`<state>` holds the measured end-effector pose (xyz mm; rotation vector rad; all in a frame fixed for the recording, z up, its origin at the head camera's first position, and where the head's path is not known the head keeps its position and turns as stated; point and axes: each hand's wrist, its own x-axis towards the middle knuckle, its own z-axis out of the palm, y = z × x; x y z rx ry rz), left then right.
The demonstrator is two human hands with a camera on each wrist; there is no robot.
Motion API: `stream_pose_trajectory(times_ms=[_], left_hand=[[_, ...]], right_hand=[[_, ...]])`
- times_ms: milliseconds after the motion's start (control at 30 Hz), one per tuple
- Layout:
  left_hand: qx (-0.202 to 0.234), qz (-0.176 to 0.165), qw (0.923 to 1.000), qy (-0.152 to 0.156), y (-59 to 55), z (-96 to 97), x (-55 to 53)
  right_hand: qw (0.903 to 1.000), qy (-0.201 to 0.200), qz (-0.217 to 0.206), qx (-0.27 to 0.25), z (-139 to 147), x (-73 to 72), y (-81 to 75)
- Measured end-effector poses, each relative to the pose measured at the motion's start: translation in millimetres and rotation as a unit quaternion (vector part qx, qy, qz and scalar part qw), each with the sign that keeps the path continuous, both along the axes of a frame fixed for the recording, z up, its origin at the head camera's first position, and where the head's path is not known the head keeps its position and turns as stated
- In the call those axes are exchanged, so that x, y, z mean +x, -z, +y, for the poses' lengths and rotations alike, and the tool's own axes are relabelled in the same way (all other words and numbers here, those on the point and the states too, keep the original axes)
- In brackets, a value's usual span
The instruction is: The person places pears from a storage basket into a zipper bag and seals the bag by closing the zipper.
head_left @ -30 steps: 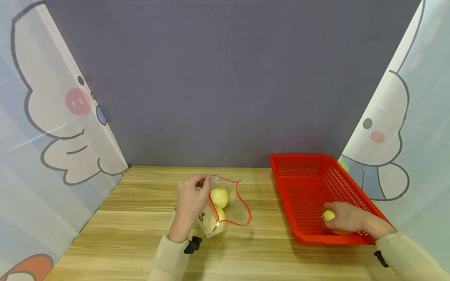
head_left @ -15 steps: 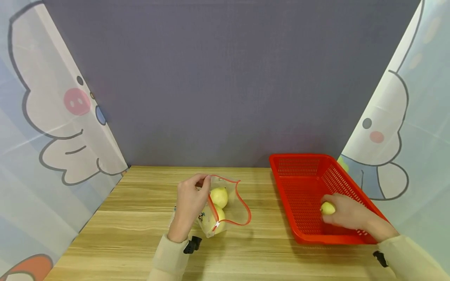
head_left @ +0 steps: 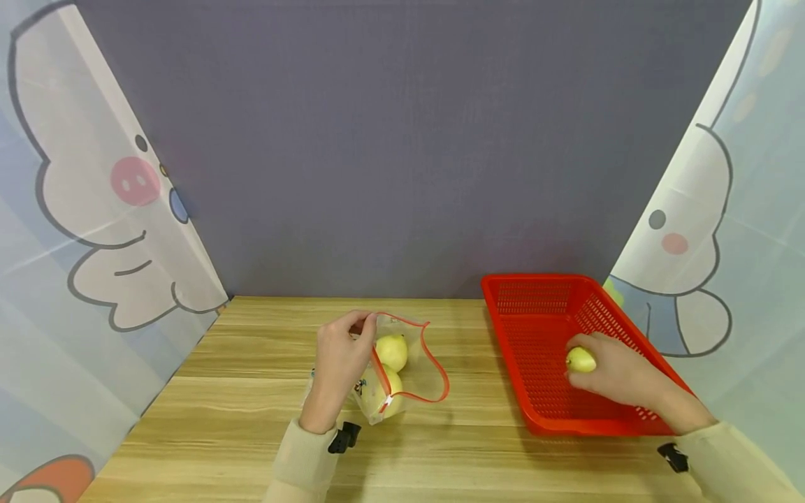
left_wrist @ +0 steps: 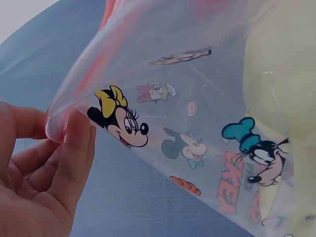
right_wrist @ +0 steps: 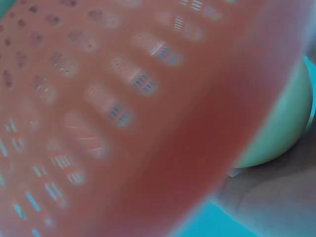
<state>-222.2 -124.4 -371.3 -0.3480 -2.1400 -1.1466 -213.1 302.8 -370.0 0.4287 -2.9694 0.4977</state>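
Observation:
In the head view, my left hand (head_left: 344, 353) pinches the edge of a clear zip bag (head_left: 423, 367) with a red seal, its mouth spread towards the right. Printed cartoon figures show on the bag's film (left_wrist: 197, 113) in the left wrist view. Inside it lie two yellow pears, an upper pear (head_left: 393, 352) and a lower pear (head_left: 393, 381). Over the floor of the red basket, my right hand (head_left: 619, 370) grips another yellow pear (head_left: 580, 360), its stem end facing left. In the right wrist view the basket wall partly hides this pear (right_wrist: 281, 131).
The red plastic basket (head_left: 512, 363) with slotted walls stands at the right of the wooden table (head_left: 251, 405). Its near rim lies just in front of my right forearm. A grey cloth wall (head_left: 402, 154) rises behind the table, with cartoon-printed curtains (head_left: 94, 140) on both sides.
My right hand has risen from the near part of the basket floor with the pear, shifting slightly away and left. My left hand and the bag have stayed put.

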Motion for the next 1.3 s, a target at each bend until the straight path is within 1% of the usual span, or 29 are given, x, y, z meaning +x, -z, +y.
stream_pose_trajectory(times_ms=[233,400,733,1000,1300], left_hand=[[-0.001,-0.004,1.0,0.0,-0.8,0.0,0.9],[-0.004,0.0,1.0,0.0,-0.2,0.0,0.5],[0.001,0.005,1.0,0.0,-1.8,-0.5,1.8],[-0.001,-0.009,1.0,0.0,-2.8,0.5,2.1],[-0.004,-0.007,1.0,-0.001,-1.7,1.2,1.8]], right_hand=[[0.9996,-0.001,0.023,-0.016,-11.7,2.1,-12.0],[0.9991,-0.005,0.036,-0.021,-18.1,2.1,-18.1],[0.9987,-0.01,0.042,-0.029,-32.8,6.0,-29.8],[0.9978,-0.018,0.052,-0.037,-47.1,12.2,-39.9],[0.9965,-0.018,0.053,-0.061,-62.6,18.9,-44.4]])
